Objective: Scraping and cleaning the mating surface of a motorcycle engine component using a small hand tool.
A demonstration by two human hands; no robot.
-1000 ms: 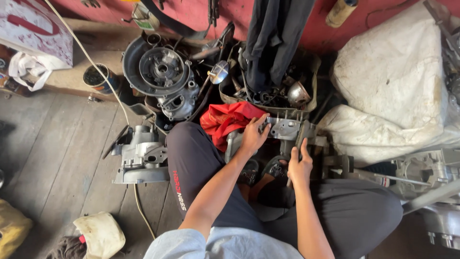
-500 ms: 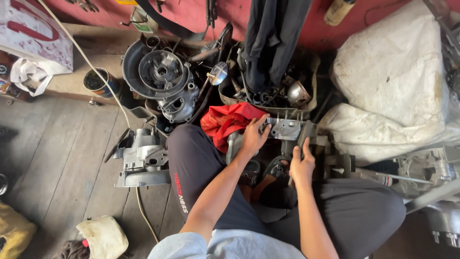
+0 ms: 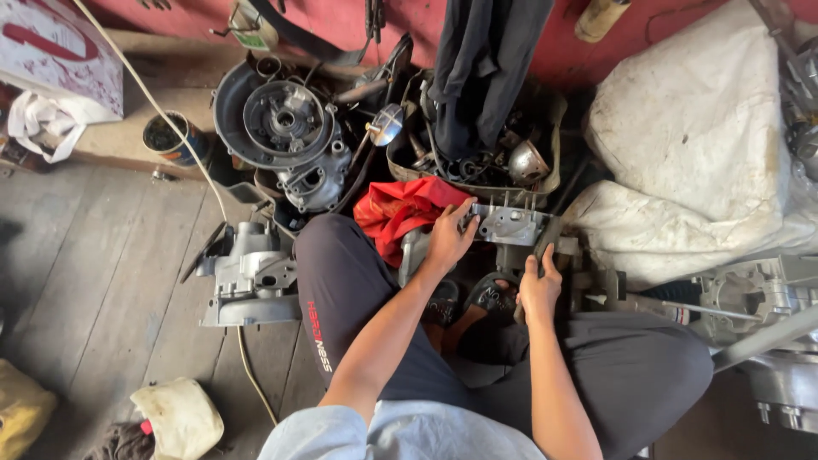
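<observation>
Broadly, the work looks mid-way: engine parts lie stripped all around the seated person, and nothing shows as reassembled. At two o'clock from the hands slumps a big white cloth sack [image 3: 707,162]. At eleven o'clock a round dark-grey engine cover with its silver casing [image 3: 285,140] leans near the red wall, and at nine o'clock a second grey cast-aluminium crankcase half [image 3: 247,277] rests on the grey plank floor [image 3: 102,273]. A crumpled red rag [image 3: 400,213] lies just beside the piece in hand, at its ten o'clock. That piece, a small silver-grey metal engine block with upright studs [image 3: 511,223], sits between the knees; its studs stand bare, so fitting seems unfinished. The left hand [image 3: 447,240] grasps its near-left edge, fingers curled on it. The right hand [image 3: 539,290] is wrapped around a dark tool handle [image 3: 545,238] set against the block's five o'clock corner.
</observation>
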